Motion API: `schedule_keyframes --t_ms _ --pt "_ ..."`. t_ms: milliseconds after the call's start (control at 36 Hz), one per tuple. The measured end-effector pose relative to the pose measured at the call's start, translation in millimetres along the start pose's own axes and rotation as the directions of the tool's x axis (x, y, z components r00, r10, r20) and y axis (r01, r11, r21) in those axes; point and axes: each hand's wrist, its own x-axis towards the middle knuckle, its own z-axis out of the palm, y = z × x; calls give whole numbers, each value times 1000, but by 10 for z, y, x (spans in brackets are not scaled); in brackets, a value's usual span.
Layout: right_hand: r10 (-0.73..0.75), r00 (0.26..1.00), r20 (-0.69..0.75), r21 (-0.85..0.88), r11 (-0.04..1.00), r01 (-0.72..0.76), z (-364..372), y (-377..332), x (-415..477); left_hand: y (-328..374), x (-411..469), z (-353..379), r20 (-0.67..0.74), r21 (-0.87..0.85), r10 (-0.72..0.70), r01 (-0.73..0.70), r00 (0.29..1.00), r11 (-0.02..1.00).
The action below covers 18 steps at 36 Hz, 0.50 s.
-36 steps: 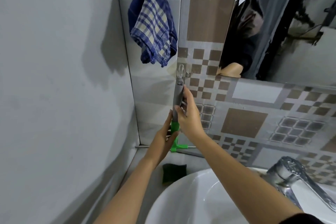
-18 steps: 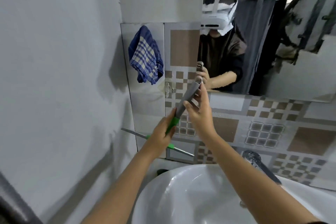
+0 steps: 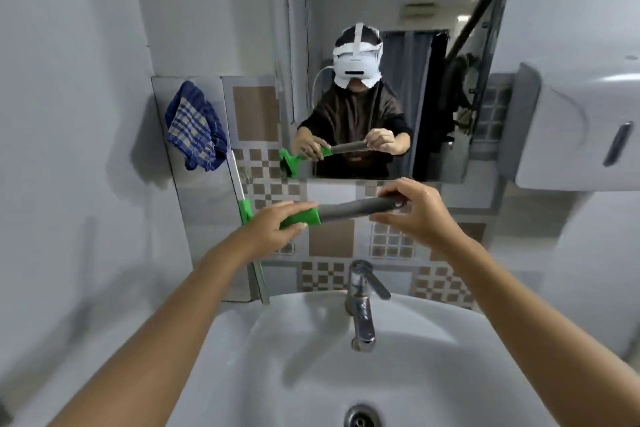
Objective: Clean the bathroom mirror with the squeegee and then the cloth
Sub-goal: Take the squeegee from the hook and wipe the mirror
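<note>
Head view: my left hand [image 3: 277, 227] and right hand [image 3: 415, 215] are gripping the squeegee [image 3: 346, 211]; mirror [image 3: 398, 45] wiping and checked cloth [image 3: 194, 125] remaining.

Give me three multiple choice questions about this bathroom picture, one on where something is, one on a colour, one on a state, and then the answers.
1. Where does the checked cloth hang?
A. on the tiled wall left of the mirror
B. over the tap
C. inside the sink

2. What colour is the squeegee where the left hand grips it?
A. red
B. green
C. yellow

3. How is the squeegee held?
A. by the left hand alone
B. it lies in the sink, untouched
C. by both hands, roughly level

Answers: 1 A, the cloth is on the wall beside the mirror's left edge. 2 B, green plastic shows under the left fingers. 3 C, the right hand pinches the grey handle end while the left holds the green end.
</note>
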Motion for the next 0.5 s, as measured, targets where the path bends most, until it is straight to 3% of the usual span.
schedule_keyframes --t_ms 111,306,500 --pt "-84 982 170 -185 976 115 -237 139 -198 303 110 132 37 -5 29 -29 999 1000" --pt "-89 954 286 -348 918 190 -462 140 -357 613 272 292 90 11 67 -68 994 998" --pt "-42 940 339 -382 907 178 -529 58 -278 749 474 132 131 55 135 -143 982 988"
